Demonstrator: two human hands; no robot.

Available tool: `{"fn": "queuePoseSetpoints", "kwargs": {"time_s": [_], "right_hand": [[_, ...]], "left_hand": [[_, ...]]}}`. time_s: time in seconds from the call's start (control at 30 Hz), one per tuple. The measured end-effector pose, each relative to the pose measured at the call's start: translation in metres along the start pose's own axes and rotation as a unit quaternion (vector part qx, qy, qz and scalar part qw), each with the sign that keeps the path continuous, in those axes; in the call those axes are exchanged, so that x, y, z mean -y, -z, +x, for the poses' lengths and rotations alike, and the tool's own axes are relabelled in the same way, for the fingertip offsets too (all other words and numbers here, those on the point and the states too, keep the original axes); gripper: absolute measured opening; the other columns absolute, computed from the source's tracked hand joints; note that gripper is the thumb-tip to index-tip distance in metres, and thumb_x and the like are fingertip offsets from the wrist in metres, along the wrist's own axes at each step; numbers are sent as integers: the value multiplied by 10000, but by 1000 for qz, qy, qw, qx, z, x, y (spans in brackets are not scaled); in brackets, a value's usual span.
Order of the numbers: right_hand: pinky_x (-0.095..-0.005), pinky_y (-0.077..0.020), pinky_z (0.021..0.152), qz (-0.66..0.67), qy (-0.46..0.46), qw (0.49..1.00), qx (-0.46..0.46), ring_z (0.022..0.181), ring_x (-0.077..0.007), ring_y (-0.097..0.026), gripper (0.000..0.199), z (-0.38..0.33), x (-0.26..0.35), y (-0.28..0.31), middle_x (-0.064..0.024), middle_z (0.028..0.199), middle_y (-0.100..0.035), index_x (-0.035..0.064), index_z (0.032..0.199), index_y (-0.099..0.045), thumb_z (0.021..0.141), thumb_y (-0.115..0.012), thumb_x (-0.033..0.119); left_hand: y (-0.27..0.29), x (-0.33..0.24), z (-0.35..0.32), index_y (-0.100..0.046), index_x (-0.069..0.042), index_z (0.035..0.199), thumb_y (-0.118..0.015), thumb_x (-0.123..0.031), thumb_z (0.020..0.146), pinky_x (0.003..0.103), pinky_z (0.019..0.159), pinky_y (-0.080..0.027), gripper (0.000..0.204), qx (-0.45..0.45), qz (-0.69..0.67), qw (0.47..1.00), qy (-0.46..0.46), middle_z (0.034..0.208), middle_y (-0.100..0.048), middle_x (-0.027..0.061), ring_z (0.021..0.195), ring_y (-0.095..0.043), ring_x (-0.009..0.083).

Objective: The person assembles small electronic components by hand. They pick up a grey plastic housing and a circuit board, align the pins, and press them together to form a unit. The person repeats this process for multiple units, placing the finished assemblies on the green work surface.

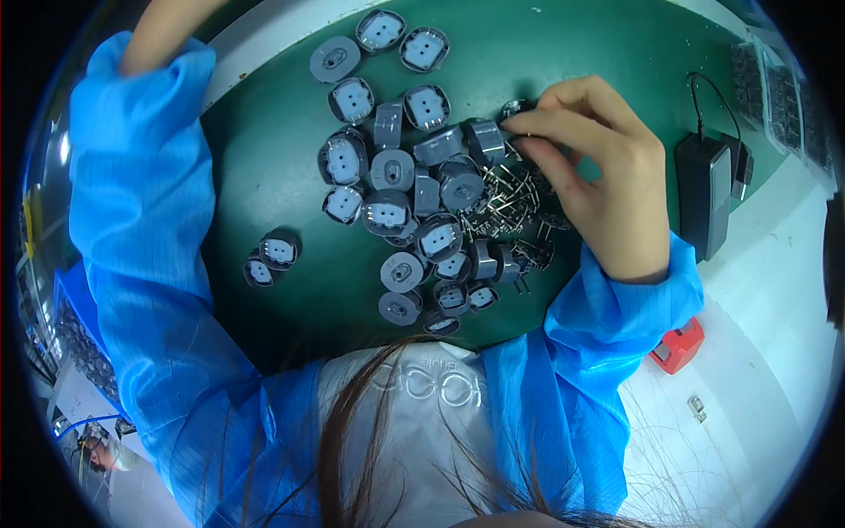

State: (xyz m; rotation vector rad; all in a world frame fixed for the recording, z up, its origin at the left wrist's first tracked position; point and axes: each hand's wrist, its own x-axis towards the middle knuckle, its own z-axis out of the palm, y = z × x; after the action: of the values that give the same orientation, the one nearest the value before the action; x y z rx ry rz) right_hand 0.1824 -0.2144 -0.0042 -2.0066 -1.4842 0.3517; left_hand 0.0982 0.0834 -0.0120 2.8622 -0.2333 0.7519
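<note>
Above the right side of the pile, my right hand (603,154) has its thumb and forefinger brought together in a pinch. At its fingertips is a small dark circuit board (515,108), partly hidden by the forefinger. Just below lies a heap of small circuit boards with metal pins (509,201). Close to the left of the fingertips stands a grey round plug housing (485,142) on its side. My left forearm (163,40) reaches out past the top left edge, so the left hand itself is out of sight.
Several grey round housings, many with pale blue inner faces (343,160), cover the middle of the green mat (264,352). Two sit apart at left (279,250). At right are a black box with a cable (704,194), clear trays of dark parts (783,106) and a red object (678,346).
</note>
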Motion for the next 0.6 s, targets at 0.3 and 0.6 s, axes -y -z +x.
{"fn": "queuePoseSetpoints", "kwargs": {"time_s": [0.3, 0.6], "right_hand": [[-385, -541, 691, -23, 31, 999, -12, 840, -305, -672, 169, 2, -14, 2, -104, 1006, -639, 30, 896, -689, 787, -692, -99], [-271, -548, 710, -74, -117, 988, -72, 909, -163, -682, 203, 1, 6, 4, -78, 1093, -687, 30, 981, -699, 803, -789, -11]], "left_hand": [[17, -77, 6, -665, 4, 1087, -771, -220, 869, 365, 748, -519, 330, 291, -253, 916, 105, 954, -637, 123, 866, -638, 283], [11, -69, -4, -656, -7, 1159, -714, -111, 889, 396, 864, -511, 295, 213, -198, 956, 46, 1158, -610, 159, 1033, -604, 329]]}}
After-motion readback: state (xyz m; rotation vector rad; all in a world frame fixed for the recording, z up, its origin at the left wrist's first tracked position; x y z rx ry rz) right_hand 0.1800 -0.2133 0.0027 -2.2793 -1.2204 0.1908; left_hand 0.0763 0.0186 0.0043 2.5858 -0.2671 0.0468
